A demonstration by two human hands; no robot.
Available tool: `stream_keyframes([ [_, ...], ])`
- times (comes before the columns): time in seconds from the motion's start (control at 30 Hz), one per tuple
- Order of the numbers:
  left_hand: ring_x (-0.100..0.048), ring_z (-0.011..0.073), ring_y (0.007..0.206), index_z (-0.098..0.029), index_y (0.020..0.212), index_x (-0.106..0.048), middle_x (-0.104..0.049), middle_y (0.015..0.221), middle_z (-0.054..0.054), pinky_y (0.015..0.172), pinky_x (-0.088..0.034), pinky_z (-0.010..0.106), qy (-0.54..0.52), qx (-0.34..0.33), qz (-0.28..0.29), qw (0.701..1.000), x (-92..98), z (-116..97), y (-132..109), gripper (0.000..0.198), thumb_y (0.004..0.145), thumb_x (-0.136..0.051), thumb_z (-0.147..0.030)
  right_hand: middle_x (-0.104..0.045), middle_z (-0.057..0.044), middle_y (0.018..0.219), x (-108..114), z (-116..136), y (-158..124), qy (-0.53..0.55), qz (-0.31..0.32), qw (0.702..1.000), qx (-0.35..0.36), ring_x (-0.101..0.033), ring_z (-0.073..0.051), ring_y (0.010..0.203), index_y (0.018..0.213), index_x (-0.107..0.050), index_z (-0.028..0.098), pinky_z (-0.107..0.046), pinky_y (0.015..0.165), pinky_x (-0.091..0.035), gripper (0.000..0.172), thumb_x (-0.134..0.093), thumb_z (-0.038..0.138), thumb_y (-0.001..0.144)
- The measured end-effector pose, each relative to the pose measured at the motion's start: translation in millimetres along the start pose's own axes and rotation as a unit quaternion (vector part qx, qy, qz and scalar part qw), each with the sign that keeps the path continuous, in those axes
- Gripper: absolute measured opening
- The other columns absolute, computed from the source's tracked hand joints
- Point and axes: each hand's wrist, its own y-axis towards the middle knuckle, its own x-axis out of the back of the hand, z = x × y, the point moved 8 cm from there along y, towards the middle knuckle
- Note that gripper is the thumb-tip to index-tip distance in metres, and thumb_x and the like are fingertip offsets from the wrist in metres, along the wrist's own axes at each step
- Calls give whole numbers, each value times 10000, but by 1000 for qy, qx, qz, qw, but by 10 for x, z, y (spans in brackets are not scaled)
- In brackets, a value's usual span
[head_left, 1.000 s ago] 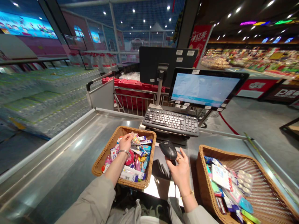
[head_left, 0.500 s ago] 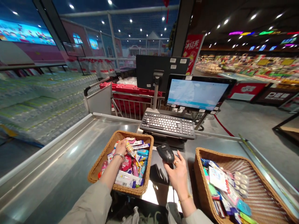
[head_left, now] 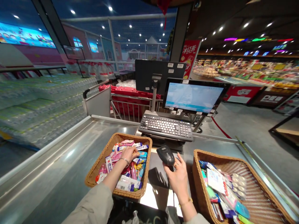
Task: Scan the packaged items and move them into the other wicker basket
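Observation:
My left hand [head_left: 130, 153] reaches into the left wicker basket [head_left: 93, 173], which is full of small packaged goods. Its fingers are pinched together over the packets, and what sits between them is mostly hidden. Close by lie a blue packet [head_left: 142, 154], white-and-purple boxes [head_left: 126, 183] and a pink tube-shaped item [head_left: 133, 170]. In my right hand [head_left: 178, 174] is a black handheld barcode scanner [head_left: 165, 155], gripped from below above the counter, with its cable hanging down.
The right wicker basket [head_left: 251, 165] holds packets, a white card pack [head_left: 216, 180] and a tray of round pale pieces [head_left: 238, 185]. Behind the metal counter [head_left: 67, 161] stand a keyboard [head_left: 165, 126] and a lit monitor [head_left: 192, 95]. Stacked bottles [head_left: 46, 105] line the left.
My left hand has shifted right within the left basket, and the yellow-striped item seen at its fingers before is no longer clearly visible. My right hand stays around the scanner.

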Motion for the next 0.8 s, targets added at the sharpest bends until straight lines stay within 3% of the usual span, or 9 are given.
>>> stream_keyframes([
  [0.13, -588, 242, 1015, -238, 925, -664, -700, 1013, 42, 878, -409, 329, 57, -22, -5, 998, 67, 24, -98, 207, 793, -687, -395, -688, -61, 1186, 16, -35, 5, 2, -6, 1000, -5, -356, -292, 1379, 989, -747, 219, -487, 1107, -358, 261, -648, 326, 772],
  [0.33, -621, 229, 1022, -253, 1021, -686, -706, 1063, 48, 896, -433, 328, 91, -22, -14, 995, 212, 145, -247, 229, 855, -615, -394, -681, -63, 1202, -4, -30, 29, -1, 3, 1000, -6, -359, -289, 1383, 975, -749, 228, -484, 1103, -369, 248, -650, 332, 772],
  [0.67, -614, 197, 1057, -265, 1133, -679, -677, 1140, 43, 920, -442, 294, 116, -33, -11, 993, 211, 204, -297, 270, 923, -513, -305, -668, -65, 1226, -7, -14, 27, -3, 6, 1000, -2, -342, -282, 1390, 960, -744, 221, -485, 1115, -362, 233, -641, 325, 778],
  [0.8, -595, 237, 1040, -281, 1169, -682, -672, 1100, 69, 910, -433, 352, 149, -27, -12, 988, 189, 208, -320, 319, 945, -456, -309, -677, -62, 1207, -1, -18, 23, 0, 5, 1000, 1, -340, -286, 1389, 983, -744, 220, -495, 1113, -360, 250, -642, 334, 786],
])
